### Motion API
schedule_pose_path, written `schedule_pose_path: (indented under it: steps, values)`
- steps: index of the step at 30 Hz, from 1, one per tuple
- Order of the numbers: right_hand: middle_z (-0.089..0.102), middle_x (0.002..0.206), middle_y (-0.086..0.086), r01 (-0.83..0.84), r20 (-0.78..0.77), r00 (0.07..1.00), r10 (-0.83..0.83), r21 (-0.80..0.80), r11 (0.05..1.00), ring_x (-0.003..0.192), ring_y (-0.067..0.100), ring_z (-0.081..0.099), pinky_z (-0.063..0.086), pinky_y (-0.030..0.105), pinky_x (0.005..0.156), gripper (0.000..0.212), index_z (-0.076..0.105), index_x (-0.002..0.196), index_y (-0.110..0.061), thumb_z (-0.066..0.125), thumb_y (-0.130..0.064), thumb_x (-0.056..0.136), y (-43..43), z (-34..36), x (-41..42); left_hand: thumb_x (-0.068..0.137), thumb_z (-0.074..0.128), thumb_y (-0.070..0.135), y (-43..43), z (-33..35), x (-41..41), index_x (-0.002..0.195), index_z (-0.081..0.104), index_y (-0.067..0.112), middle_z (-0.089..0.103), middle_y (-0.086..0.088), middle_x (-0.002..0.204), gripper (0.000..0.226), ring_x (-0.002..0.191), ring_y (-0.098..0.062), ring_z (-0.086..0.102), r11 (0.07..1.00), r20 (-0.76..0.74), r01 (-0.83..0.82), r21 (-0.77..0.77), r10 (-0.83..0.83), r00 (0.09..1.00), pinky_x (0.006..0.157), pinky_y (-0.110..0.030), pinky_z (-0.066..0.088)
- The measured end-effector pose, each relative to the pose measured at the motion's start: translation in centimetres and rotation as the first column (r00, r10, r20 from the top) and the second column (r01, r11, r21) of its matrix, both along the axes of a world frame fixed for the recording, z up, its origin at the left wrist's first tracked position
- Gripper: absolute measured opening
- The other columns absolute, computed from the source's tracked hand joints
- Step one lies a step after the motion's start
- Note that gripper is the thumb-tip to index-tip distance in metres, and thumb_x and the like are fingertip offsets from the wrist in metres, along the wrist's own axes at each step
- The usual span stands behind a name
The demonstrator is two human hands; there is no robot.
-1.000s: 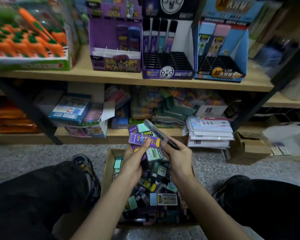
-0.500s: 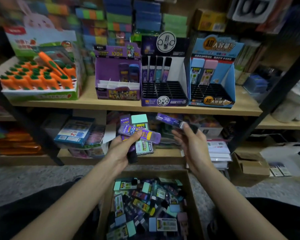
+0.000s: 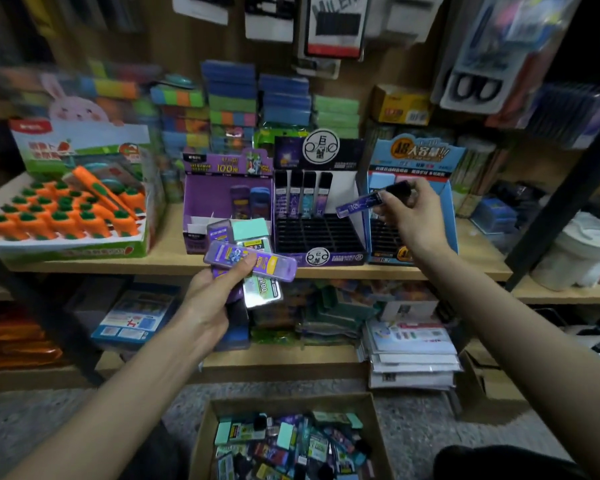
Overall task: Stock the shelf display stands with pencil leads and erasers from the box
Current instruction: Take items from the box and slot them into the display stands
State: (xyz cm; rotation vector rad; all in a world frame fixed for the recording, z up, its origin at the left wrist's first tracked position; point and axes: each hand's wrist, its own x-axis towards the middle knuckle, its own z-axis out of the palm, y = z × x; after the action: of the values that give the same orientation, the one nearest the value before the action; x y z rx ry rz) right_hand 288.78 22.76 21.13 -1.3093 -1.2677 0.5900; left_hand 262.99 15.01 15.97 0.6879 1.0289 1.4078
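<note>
My left hand (image 3: 207, 299), fingers curled, grips a fanned bunch of lead cases (image 3: 253, 261) near the purple stand (image 3: 205, 199). My right hand (image 3: 413, 220) pinches a slim lead tube (image 3: 359, 203) by the black stand (image 3: 317, 233) on the shelf (image 3: 167, 251). The box (image 3: 205, 438) sits on the floor, nearest me.

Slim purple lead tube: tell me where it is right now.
Head view, right of centre: the slim purple lead tube is pinched by the right hand in front of the black slotted stand and the blue stand.
</note>
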Motion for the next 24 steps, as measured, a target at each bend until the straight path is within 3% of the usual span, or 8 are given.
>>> schedule_pose_path:
  steps: [4,8,12,15,17,20,24]
  values:
    - [0.064,0.099,0.012,-0.014,0.345,0.939,0.013,0.001,1.0,0.084,0.022,0.066,0.057,0.038,0.073,0.014,0.05,0.102,-0.009,0.058,-0.016,0.092,4.3,0.9,-0.6,0.085,0.063,0.013,0.7,-0.7,-0.5,0.097,0.068,0.011,0.075,0.0,0.086,0.013,0.076,-0.009,0.071,1.0,-0.023,-0.012,0.015,0.012,1.0,0.071,-0.022,0.057]
    - [0.062,0.103,0.014,-0.084,0.527,0.842,0.112,-0.077,0.993,0.088,0.027,0.063,0.054,0.046,0.08,0.016,0.05,0.107,-0.007,0.056,-0.011,0.093,7.6,0.7,-1.4,0.084,0.062,0.013,1.8,-0.8,-0.4,0.097,0.068,0.012,0.075,0.001,0.084,0.014,0.076,-0.009,0.071,0.999,0.015,-0.046,0.019,0.046,0.999,0.065,-0.02,0.057]
    - [0.063,0.106,0.017,-0.122,0.677,0.722,0.145,-0.081,0.989,0.089,0.025,0.058,0.044,0.032,0.071,0.021,0.05,0.112,-0.005,0.055,-0.011,0.093,9.3,-0.1,-1.4,0.081,0.064,0.015,2.5,-0.6,0.1,0.102,0.068,0.011,0.075,-0.002,0.091,0.022,0.08,-0.011,0.071,0.998,0.027,-0.054,0.031,0.053,0.998,0.069,-0.023,0.058]
    - [0.065,0.102,0.015,-0.19,0.725,0.66,0.195,-0.091,0.978,0.08,0.018,0.058,0.041,0.026,0.068,0.02,0.05,0.112,-0.005,0.055,-0.012,0.094,10.1,0.2,-1.4,0.072,0.067,0.022,2.5,-0.6,0.3,0.104,0.068,0.011,0.075,-0.003,0.094,0.034,0.084,-0.014,0.071,0.998,0.029,-0.063,0.025,0.062,0.998,0.074,-0.027,0.058]
    - [0.065,0.1,0.016,-0.254,0.731,0.621,0.283,-0.153,0.955,0.079,0.021,0.063,0.047,0.03,0.068,0.017,0.05,0.108,-0.005,0.055,-0.012,0.094,10.5,0.9,-1.4,0.068,0.068,0.023,2.3,-0.7,0.5,0.101,0.069,0.011,0.075,-0.002,0.091,0.035,0.082,-0.013,0.071,0.997,0.04,-0.071,0.029,0.07,0.997,0.069,-0.025,0.059]
    - [0.065,0.103,0.019,-0.295,0.713,0.607,0.352,-0.208,0.932,0.088,0.03,0.066,0.054,0.043,0.081,0.019,0.052,0.11,-0.006,0.057,-0.011,0.093,11.0,1.5,-1.6,0.064,0.068,0.023,2.0,-0.9,0.7,0.093,0.069,0.013,0.075,0.0,0.083,0.031,0.076,-0.011,0.072,0.996,0.032,-0.084,0.027,0.083,0.996,0.061,-0.023,0.057]
    - [0.063,0.113,0.021,-0.226,0.719,0.618,0.318,-0.225,0.948,0.104,0.034,0.061,0.048,0.049,0.091,0.028,0.054,0.116,-0.001,0.06,-0.012,0.091,12.0,2.0,-1.5,0.062,0.07,0.025,1.9,-0.8,0.6,0.09,0.071,0.014,0.075,-0.001,0.086,0.03,0.079,-0.013,0.072,0.996,0.028,-0.085,0.02,0.085,0.996,0.071,-0.029,0.059]
